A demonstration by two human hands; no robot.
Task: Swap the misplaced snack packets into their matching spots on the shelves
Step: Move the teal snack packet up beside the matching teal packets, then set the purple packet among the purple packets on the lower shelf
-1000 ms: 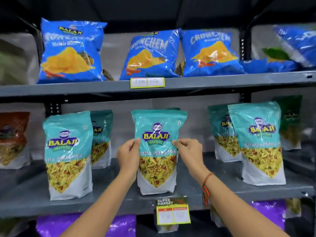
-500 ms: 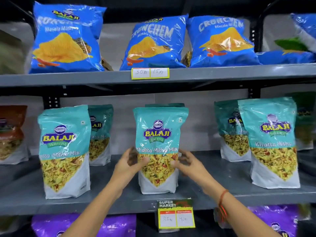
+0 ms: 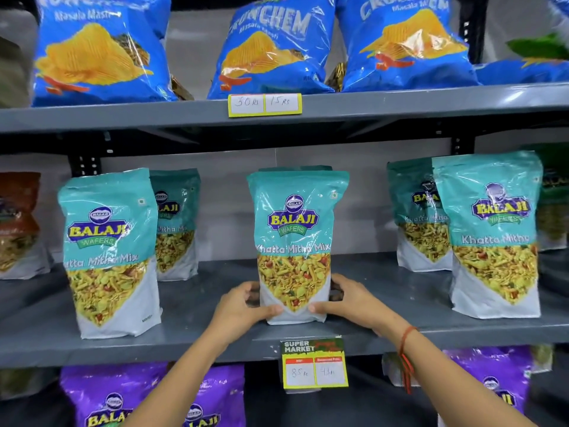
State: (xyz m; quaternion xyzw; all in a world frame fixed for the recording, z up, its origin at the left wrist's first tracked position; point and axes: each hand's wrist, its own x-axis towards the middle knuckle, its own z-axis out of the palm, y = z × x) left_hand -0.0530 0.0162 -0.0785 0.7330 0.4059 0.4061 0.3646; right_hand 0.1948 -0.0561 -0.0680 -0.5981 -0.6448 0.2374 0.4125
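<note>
Both hands grip the base of a teal snack packet [image 3: 295, 241] standing near the front edge of the middle shelf [image 3: 197, 343], likely to square it upright in its spot. The left hand [image 3: 243, 306] and right hand [image 3: 348, 300] press thumbs on its front, fingers curled behind. It reads "Balaji Wafers, Khatta Mitha Mix"; the price tag [image 3: 314, 363] below says "Super Market".

Grey metal shelves [image 3: 400, 103], dark slotted uprights [image 3: 83, 164] — pale grey wall [image 3: 221, 192] behind
</note>
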